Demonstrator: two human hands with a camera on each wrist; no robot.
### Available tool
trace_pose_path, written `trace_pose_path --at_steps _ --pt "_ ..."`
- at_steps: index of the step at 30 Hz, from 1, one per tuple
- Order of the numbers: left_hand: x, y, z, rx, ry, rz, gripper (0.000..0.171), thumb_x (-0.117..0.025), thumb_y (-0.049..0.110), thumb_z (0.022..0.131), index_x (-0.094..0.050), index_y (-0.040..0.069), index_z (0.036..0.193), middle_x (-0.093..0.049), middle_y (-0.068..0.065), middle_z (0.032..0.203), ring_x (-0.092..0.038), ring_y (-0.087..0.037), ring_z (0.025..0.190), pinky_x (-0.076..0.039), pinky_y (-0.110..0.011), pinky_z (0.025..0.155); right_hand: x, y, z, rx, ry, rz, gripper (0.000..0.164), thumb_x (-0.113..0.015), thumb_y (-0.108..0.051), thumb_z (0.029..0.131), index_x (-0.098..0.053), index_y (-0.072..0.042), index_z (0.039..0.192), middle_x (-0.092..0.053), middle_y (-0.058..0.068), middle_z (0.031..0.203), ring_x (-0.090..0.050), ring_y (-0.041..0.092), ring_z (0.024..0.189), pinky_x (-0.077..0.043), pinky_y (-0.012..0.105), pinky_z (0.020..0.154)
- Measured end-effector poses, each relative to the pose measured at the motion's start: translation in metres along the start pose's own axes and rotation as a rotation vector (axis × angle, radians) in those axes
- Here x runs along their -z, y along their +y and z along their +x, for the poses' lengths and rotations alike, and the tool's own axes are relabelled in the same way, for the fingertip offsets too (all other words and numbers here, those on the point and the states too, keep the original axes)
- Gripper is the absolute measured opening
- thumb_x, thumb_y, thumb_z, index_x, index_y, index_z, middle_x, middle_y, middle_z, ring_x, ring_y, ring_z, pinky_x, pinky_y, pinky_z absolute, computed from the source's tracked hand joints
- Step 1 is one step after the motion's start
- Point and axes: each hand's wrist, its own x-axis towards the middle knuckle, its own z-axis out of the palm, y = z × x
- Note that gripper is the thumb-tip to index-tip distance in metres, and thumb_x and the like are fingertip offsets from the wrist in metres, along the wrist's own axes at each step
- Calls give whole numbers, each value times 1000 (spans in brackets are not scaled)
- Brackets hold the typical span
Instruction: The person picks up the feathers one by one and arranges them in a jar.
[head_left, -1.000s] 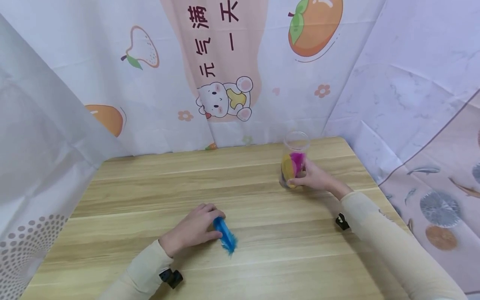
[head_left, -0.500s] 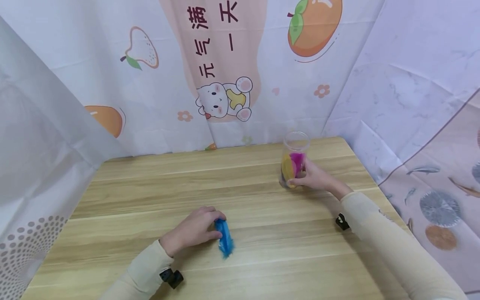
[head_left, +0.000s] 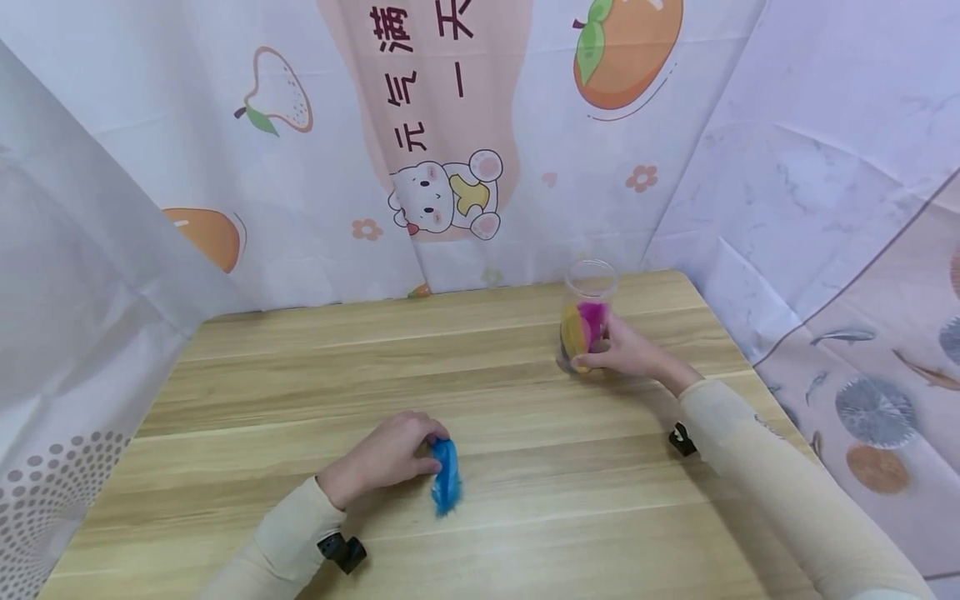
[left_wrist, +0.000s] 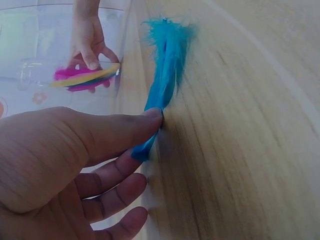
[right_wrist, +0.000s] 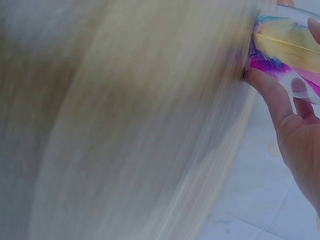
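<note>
Between thumb and index finger, my left hand [head_left: 390, 454] pinches a blue feather [head_left: 446, 477] low over the wooden table. In the left wrist view the feather [left_wrist: 167, 65] points its fluffy end away from the palm, and the other fingers are loosely bent. My right hand [head_left: 626, 348] grips the lower part of a clear cup [head_left: 591, 287] standing upright near the table's back right. Inside the cup are a yellow feather [head_left: 574, 337] and magenta ones; the right wrist view also shows some blue behind the yellow feather [right_wrist: 287, 42].
The wooden table [head_left: 315, 367] extends around both hands. A white printed curtain [head_left: 330, 183] hangs behind its back edge, with more cloth at the left and right sides. A black wrist mount [head_left: 342, 552] sits under the left sleeve.
The blue feather has swung in my left fingers, its fluffy end moving left and toward the near side. My right hand stays on the cup. The head view has shifted slightly.
</note>
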Motion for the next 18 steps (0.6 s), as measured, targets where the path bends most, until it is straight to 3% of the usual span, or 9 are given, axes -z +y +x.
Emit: trace_pose_path --at_steps 5,10,14,18 --pt "0 -1 0 20 0 -19 34 -82 13 86 -72 4 118 -70 -2 105 -63 -15 95 -55 -40 86 0 1 1 7 -1 9 76 -86 -9 82 -39 -2 141 -57 17 125 -56 32 116 -44 52 105" --pt "2 1 0 94 -3 -65 36 -83 14 86 -70 3 118 -69 -3 105 -62 -17 96 -55 -42 88 -1 1 1 17 2 6 75 -86 -10 82 -39 -2 140 -57 17 125 -56 32 116 -44 52 104" --pt "5 2 1 134 -29 -97 26 -83 14 86 -72 8 108 -67 -1 101 -60 -17 93 -55 -42 87 -1 1 1 16 4 11 75 -86 -10 82 -39 -2 139 -57 16 125 -56 32 115 -45 52 104" --pt "6 2 2 128 -51 -99 19 -83 14 86 -72 11 102 -67 1 98 -58 -16 91 -54 -42 88 -1 1 0 13 9 15 76 -86 -10 82 -38 -2 140 -57 17 125 -56 33 115 -45 52 104"
